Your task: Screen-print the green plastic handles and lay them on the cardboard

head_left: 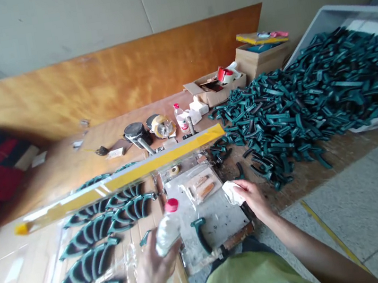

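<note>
Bench: left hand grips one bottle, right hand one cloth.

Loose lime-green shirt; dark trousers beneath; right hand, forearm bare

Red cap popping on the milky-white bottle, white rag showing bright, teal-grn plastic pieces showing dark undersides, lime-grn shirt glowing up front, yel stripe running along the clear strip, orange-brown wood board shining in bg, yel line standing out on grey floor tiles.
</note>
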A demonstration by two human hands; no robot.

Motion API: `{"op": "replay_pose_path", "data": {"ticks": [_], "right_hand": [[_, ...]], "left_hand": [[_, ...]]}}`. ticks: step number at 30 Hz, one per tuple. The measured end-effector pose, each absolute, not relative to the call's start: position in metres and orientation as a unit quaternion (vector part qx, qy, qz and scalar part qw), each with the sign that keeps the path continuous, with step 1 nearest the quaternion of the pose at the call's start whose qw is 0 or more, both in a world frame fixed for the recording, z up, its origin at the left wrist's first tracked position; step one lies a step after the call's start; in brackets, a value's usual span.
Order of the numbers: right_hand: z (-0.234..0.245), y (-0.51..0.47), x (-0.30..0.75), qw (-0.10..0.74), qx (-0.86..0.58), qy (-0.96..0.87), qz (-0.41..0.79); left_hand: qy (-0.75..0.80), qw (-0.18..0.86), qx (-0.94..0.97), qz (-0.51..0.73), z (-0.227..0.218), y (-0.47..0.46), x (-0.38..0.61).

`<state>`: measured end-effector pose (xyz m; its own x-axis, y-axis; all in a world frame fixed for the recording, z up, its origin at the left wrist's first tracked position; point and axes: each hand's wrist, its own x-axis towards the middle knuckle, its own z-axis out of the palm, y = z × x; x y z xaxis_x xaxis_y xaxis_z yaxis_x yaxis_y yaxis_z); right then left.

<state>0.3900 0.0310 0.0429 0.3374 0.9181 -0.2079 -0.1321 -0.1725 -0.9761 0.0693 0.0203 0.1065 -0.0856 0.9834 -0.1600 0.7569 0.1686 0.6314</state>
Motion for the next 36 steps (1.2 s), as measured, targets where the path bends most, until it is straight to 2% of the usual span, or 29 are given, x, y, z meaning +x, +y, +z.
{"op": "replay_pose_path", "data": {"ticks": [6, 14, 22, 29, 33, 36], "right_hand": [[0.050, 0.021, 0.394, 0.531, -0.602, -0.373, 0.465], [0.043, 0.007, 0.408, 0.525, -0.615, -0.379, 0.451], [0.030, 0.004, 0.412, 0.549, -0.598, -0.333, 0.480], [0.032, 0.004, 0.406, 0.556, -0.593, -0.281, 0.510], [0.047, 0.008, 0.399, 0.567, -0.559, -0.227, 0.561], [0.061, 0.012, 0.393, 0.603, -0.507, -0.177, 0.590]], "left_hand": [[0.598, 0.161, 0.784, -0.039, 0.112, 0.021, 0.154], [0.509, 0.087, 0.845, -0.136, 0.132, 0.042, 0.197], [0.470, 0.068, 0.863, -0.173, 0.148, 0.041, 0.214], [0.500, 0.068, 0.854, -0.127, 0.139, 0.046, 0.200], [0.517, 0.095, 0.846, -0.084, 0.133, 0.045, 0.191], [0.542, 0.157, 0.824, -0.046, 0.129, 0.040, 0.181]]}}
